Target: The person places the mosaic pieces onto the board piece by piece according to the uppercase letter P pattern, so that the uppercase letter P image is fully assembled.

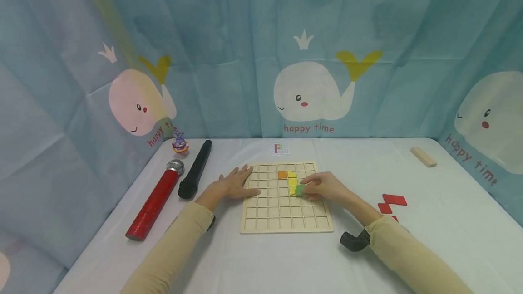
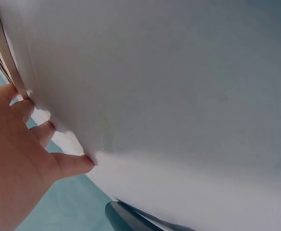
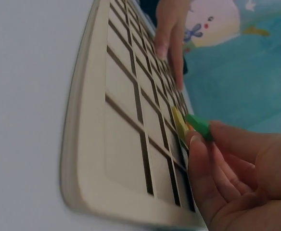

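Though wrist views show hands (image 3: 249, 180), the right adds a pinched green tile (image 3: 198, 125).

The grid board (image 1: 273, 212) looks like pale, matt, smooth-sided wood; the block (image 1: 423, 157) shares that bare-wood finish. The green piece (image 3: 198, 126) appears smooth and painted. The red microphone (image 1: 154, 205) has a speckled, glittery body beneath a silvery metal mesh head (image 1: 175, 165). The backdrop (image 1: 233, 58) is creased cloth, the sleeves (image 1: 180, 239) soft matt fabric, and the card (image 1: 279, 154) seems paper.
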A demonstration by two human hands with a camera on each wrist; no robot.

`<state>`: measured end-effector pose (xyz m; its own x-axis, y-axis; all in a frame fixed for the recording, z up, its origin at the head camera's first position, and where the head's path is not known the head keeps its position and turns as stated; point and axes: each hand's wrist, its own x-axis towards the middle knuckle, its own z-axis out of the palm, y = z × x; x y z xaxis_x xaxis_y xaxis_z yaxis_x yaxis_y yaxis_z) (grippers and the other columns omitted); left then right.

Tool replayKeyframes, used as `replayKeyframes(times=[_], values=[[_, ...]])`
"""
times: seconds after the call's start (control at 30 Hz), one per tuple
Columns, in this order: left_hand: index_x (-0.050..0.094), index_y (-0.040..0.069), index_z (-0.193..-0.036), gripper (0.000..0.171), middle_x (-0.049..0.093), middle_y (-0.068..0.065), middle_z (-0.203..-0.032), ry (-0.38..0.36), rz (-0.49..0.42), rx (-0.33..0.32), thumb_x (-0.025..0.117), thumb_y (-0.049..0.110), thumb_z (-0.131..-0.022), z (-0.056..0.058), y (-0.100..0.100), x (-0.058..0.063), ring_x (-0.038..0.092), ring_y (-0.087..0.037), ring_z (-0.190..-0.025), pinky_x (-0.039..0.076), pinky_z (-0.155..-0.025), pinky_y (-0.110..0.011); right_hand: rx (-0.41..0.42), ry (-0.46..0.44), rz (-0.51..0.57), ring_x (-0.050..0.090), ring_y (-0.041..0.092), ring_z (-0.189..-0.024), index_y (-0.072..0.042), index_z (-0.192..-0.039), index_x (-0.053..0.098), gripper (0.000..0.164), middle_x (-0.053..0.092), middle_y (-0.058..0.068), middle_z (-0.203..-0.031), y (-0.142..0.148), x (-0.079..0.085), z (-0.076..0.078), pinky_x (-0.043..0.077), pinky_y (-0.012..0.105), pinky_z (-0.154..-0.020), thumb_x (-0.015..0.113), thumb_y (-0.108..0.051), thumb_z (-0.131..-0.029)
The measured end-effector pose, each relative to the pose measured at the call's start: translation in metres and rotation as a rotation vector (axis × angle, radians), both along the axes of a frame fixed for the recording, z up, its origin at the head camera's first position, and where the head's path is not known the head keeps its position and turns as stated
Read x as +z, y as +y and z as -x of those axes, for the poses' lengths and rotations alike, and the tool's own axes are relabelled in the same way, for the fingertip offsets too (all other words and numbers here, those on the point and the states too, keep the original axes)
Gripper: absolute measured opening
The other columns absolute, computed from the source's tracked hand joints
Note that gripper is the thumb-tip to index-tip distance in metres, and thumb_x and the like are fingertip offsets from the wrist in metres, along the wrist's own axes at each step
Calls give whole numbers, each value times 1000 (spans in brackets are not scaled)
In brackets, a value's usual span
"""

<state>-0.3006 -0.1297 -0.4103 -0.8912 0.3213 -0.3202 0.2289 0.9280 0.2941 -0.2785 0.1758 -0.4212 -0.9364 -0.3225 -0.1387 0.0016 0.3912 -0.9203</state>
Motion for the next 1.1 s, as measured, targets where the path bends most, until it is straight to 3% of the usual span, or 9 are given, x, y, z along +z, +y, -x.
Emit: replayKeyframes(times=[0.27, 0.67, 0.93, 1.1], values=[[14, 14, -154, 91, 6, -8, -159, -6, -11, 1, 52, 63, -88, 1, -1, -2, 4, -34, -143, 4, -105, -68, -20, -45, 23, 68, 20, -73, 3, -113, 64, 34, 69, 9, -87, -19, -1, 2, 56, 30, -66, 74, -11, -83], [13, 16, -155, 91, 5, -7, -159, -1, -12, -2, 51, 64, -88, -1, -1, -1, 3, -33, -144, 5, -105, -67, -13, 13, -16, 69, 20, -70, 7, -109, 65, 28, 67, 11, -85, -36, 4, 1, 56, 30, -65, 71, -7, -85], [14, 15, -155, 90, 6, -8, -159, 1, -12, -2, 52, 63, -88, -1, -1, -1, 4, -34, -143, 5, -105, -67, -33, -11, -19, 69, 21, -70, 7, -106, 66, 26, 67, 12, -87, -44, 6, 0, 56, 30, -65, 72, -4, -84], [14, 15, -155, 90, 6, -8, -159, -1, -11, -1, 51, 63, -88, -1, 0, -2, 4, -34, -143, 5, -105, -67, -44, 19, -79, 69, 20, -69, 6, -107, 67, 25, 67, 11, -89, -50, 9, -1, 56, 29, -64, 71, -5, -85]])
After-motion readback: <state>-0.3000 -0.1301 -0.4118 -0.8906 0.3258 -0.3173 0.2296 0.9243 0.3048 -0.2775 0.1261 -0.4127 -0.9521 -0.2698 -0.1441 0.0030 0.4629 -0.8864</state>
